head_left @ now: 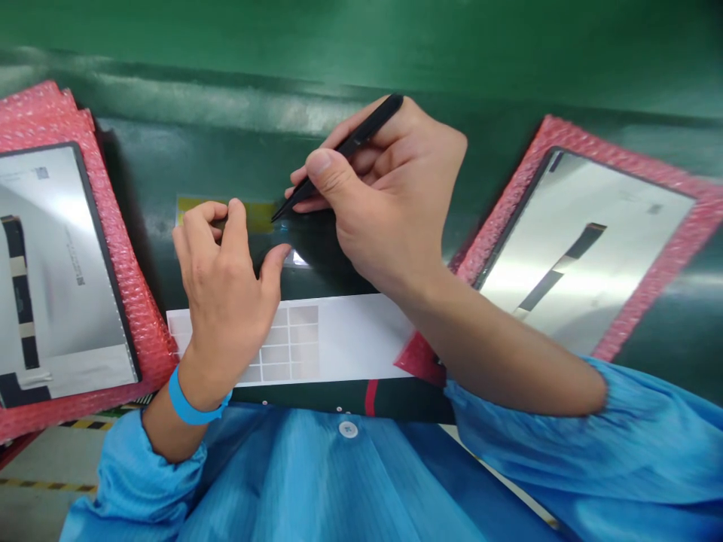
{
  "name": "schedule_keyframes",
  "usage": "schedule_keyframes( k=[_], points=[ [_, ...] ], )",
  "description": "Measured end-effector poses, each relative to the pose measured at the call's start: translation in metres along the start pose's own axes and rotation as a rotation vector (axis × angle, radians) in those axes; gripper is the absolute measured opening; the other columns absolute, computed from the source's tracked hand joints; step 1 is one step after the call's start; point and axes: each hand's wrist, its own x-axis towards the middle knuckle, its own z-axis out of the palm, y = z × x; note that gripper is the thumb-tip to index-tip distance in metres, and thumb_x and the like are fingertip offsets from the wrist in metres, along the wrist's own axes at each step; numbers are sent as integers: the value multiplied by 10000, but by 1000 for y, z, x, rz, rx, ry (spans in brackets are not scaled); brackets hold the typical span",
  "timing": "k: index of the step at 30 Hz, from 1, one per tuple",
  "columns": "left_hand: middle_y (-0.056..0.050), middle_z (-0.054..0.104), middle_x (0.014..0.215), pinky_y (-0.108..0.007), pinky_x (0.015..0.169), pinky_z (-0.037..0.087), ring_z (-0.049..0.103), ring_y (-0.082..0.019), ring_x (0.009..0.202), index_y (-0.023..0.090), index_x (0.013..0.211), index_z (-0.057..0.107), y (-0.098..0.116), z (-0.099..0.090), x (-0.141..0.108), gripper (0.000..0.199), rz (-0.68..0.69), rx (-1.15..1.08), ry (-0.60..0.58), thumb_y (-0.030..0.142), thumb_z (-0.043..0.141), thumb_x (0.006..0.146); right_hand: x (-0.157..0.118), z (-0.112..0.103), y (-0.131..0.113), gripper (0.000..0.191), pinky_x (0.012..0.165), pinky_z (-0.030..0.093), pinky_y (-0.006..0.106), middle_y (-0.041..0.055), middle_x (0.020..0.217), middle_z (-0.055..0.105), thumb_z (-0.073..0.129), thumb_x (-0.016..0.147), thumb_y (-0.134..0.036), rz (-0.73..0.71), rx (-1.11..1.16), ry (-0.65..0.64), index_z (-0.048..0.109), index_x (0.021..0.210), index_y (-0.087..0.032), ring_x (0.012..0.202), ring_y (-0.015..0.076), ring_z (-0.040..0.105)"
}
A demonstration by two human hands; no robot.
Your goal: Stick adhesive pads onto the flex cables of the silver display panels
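Observation:
My right hand (pixel 395 188) is closed around black tweezers (pixel 350 150), held like a pen. Their tips point down at the right end of a yellow strip (pixel 257 217) on the green mat; whether they touch it I cannot tell. My left hand (pixel 226 275), a blue band on its wrist, rests over the strip's left part. Its fingers are bent and the thumb stands apart, beside a small clear, shiny piece (pixel 298 259). What lies under the left fingertips is hidden. Below, partly covered by the left hand, is a white sheet (pixel 361 335) with rows of pale rectangular labels.
At left, a silver-backed display panel (pixel 96 248) lies on stacked pink bubble wrap (pixel 121 263). Another such panel (pixel 610 218) rests on pink bubble wrap (pixel 531 165) at right. A red strip (pixel 371 397) marks the table's near edge.

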Motion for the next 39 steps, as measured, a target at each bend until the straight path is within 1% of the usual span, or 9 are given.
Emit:
schedule_keyframes(
  k=[4, 15, 23, 25, 27, 31, 33, 35, 39],
  points=[
    [-179, 605, 1323, -471, 1056, 472, 564, -316, 1157, 121, 1412, 641, 1, -1, 0, 586, -2, 6, -5, 312, 851, 900, 2, 0, 1, 253, 620, 635, 263, -29, 733, 710, 822, 954, -270, -29, 16, -22, 616, 807, -271, 716, 166, 747],
    [-168, 600, 1322, -488, 1060, 471, 563, -330, 1176, 135, 1415, 641, -2, 1, 1, 576, 8, -2, 2, 336, 828, 908, 13, 1, 8, 256, 562, 609, 264, -32, 695, 736, 828, 950, -276, 77, 20, -59, 627, 793, -252, 622, 156, 733],
    [-154, 595, 1294, -482, 1063, 476, 563, -321, 1173, 154, 1388, 673, -10, 7, 5, 582, 15, 13, 32, 361, 859, 877, 19, 1, 11, 233, 477, 608, 275, -42, 696, 758, 817, 925, -290, 143, 284, -59, 636, 779, -277, 559, 156, 718],
    [-154, 605, 1281, -494, 1062, 483, 578, -329, 1170, 162, 1378, 692, -16, 8, 8, 577, 32, 10, 53, 380, 859, 870, 17, -13, 5, 228, 495, 626, 281, -35, 719, 767, 841, 907, -312, 121, 318, -46, 651, 786, -279, 590, 165, 739],
    [-161, 627, 1265, -535, 1063, 494, 598, -360, 1179, 170, 1359, 722, -20, 4, 10, 553, 58, 4, 82, 403, 847, 873, 12, -39, -3, 249, 502, 627, 274, -35, 740, 770, 865, 897, -370, 62, 330, 3, 650, 814, -277, 623, 168, 756],
    [-154, 666, 1324, -602, 1075, 511, 616, -423, 1262, 233, 1371, 748, -9, -10, 8, 457, 147, -38, 172, 429, 739, 958, -14, -117, -10, 382, 520, 625, 250, -40, 775, 766, 893, 852, -540, -6, 199, 173, 623, 874, -271, 652, 156, 761],
    [-129, 688, 1350, -607, 1060, 524, 633, -421, 1270, 265, 1367, 751, 11, -13, -3, 409, 221, -82, 192, 401, 707, 984, -34, -155, -7, 452, 513, 625, 248, -36, 762, 760, 938, 780, -577, 7, 145, 263, 625, 874, -265, 617, 151, 740],
    [-126, 711, 1348, -577, 1028, 557, 667, -389, 1245, 251, 1331, 753, 38, -7, -21, 356, 364, -154, 119, 334, 710, 988, -57, -183, -2, 469, 488, 614, 241, -30, 740, 754, 967, 746, -556, 29, 135, 344, 623, 858, -257, 578, 147, 719],
    [-198, 719, 1355, -499, 1056, 568, 677, -340, 1283, 120, 1313, 704, 96, 33, -59, 310, 651, -265, -123, 196, 666, 1015, -92, -210, 13, 445, 458, 596, 235, -17, 735, 757, 961, 777, -510, 121, 124, 434, 606, 869, -257, 584, 165, 738]
  ],
)
